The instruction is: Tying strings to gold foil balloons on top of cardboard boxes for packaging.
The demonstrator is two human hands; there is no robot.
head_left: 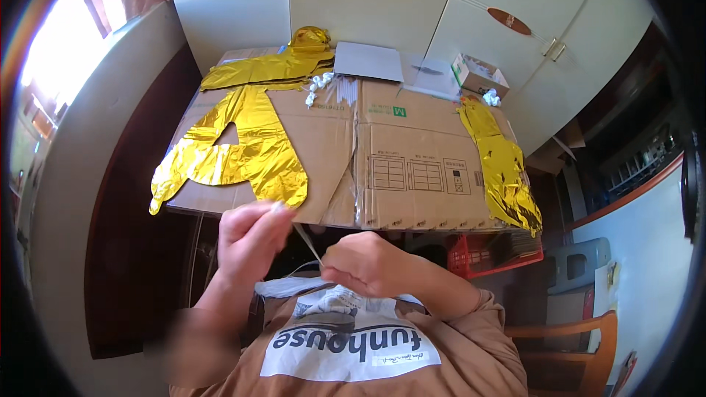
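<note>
A thin white strip [307, 243] runs slantwise between my hands in front of the cardboard's near edge. My left hand [251, 234] is closed on its upper end, with a bit of white showing at the fingertips. Lower and to the right, my right hand [368, 261] is closed in a fist round the other end. Just beyond my left hand lies a flat gold foil letter A balloon [257, 132], its right leg reaching close to my fingers. White stringy material [283, 287] rests on my lap below the hands, partly hidden by them.
Flattened cardboard [423, 132] covers the table. More gold foil balloons [268, 68] are stacked at the far left, and another gold foil balloon [500, 165] lies at the right. White curls [318, 87], a grey-white board [369, 62] and a small box [478, 73] sit along the back.
</note>
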